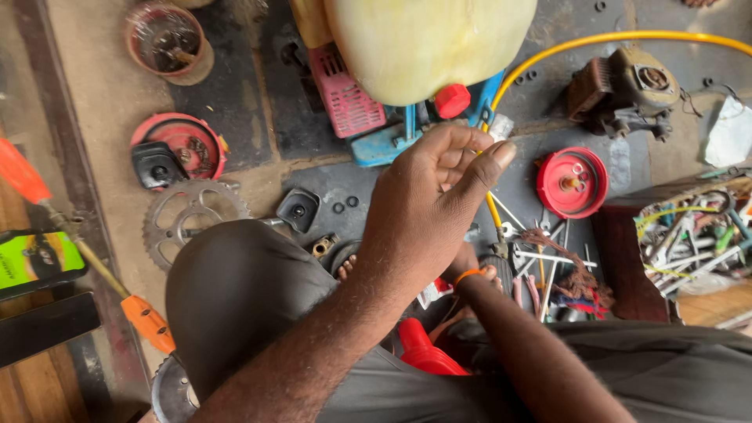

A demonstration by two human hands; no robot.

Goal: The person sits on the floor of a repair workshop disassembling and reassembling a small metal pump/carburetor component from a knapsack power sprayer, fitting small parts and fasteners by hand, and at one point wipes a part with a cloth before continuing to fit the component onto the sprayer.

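My left hand (427,207) is raised in the middle of the view, thumb and fingers pinched on a small white piece (501,127) at the yellow hose (595,41). My right hand is almost wholly hidden beneath it; only its wrist with an orange band (468,276) and forearm show, so its grip is unseen. Just beyond the hands stands a machine with a cream tank (423,43), a red cap (452,100), a blue frame (376,145) and a pink grille (345,98). My knee in dark trousers (235,290) fills the lower left.
On the dirty floor lie a red pulley disc (573,182), a small engine part (623,90), a toothed sprocket (192,219), a red round cover (182,145), a tub (167,39), loose tools (548,270), a box of tools (693,235) and an orange-handled tool (145,321).
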